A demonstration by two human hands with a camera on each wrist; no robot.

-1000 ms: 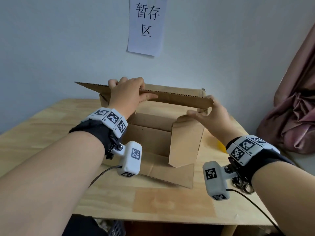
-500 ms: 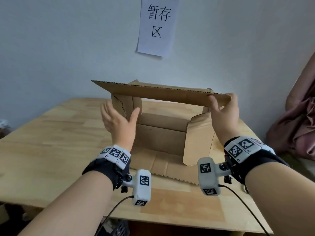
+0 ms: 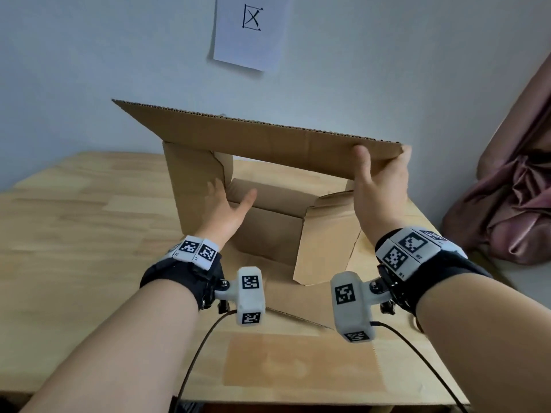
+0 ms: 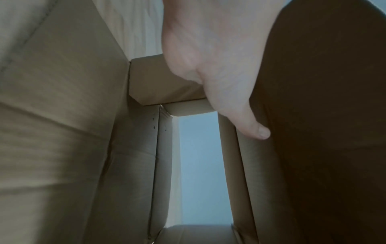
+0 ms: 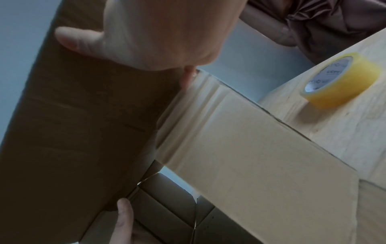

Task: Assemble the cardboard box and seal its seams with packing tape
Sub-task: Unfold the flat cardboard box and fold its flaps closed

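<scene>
A brown cardboard box (image 3: 268, 228) lies on its side on the wooden table, its opening facing me. My right hand (image 3: 381, 180) grips the right corner of the raised top flap (image 3: 253, 138), thumb on the near face and fingers behind. My left hand (image 3: 229, 207) is flat, fingers straight, at the left side flap (image 3: 193, 186) inside the opening. The right side flap (image 3: 325, 236) hangs outward and the bottom flap (image 3: 298, 299) lies on the table. A yellow tape roll (image 5: 342, 79) sits on the table right of the box; the head view does not show it.
The wooden table (image 3: 89, 234) reaches back to a pale wall bearing a paper sign (image 3: 250, 28). Pinkish cloth (image 3: 512, 189) hangs past the table's right edge. The table's front edge runs just below my forearms.
My left hand let go of the top flap and dropped to the left side flap. My right hand moved up, took the top flap's right corner and raised it.
</scene>
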